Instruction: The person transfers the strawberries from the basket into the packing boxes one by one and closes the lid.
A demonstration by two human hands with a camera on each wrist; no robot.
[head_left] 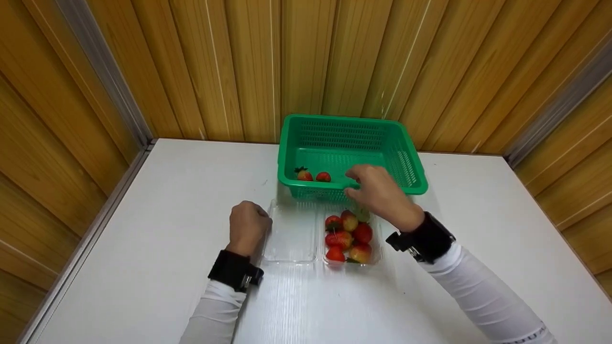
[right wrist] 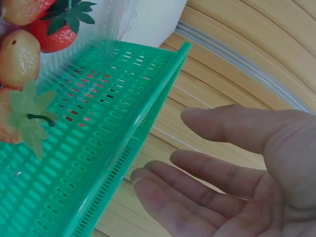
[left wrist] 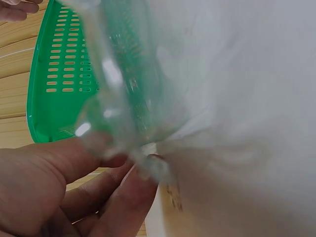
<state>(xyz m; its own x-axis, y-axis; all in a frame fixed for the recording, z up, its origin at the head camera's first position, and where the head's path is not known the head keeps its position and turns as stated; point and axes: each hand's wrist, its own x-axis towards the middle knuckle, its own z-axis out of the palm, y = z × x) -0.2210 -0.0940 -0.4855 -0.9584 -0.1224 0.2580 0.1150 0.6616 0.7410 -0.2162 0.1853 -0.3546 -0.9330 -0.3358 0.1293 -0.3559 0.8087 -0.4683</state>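
With our left grip (head_left: 247,224) we are pinching the outer edge of the clear lid (head_left: 290,236), probably to steady it beside the tray (head_left: 378,251) on the desk (head_left: 201,191). Our right grip (head_left: 380,193) is hovering by the green basket (head_left: 339,138), thumb and fingers apart, holding nothing. Strawberries (head_left: 362,233) are sitting grouped in the tray, while two loose strawberries (head_left: 323,177) are lying in the basket, which is standing just behind, likely keeping our reaches short.
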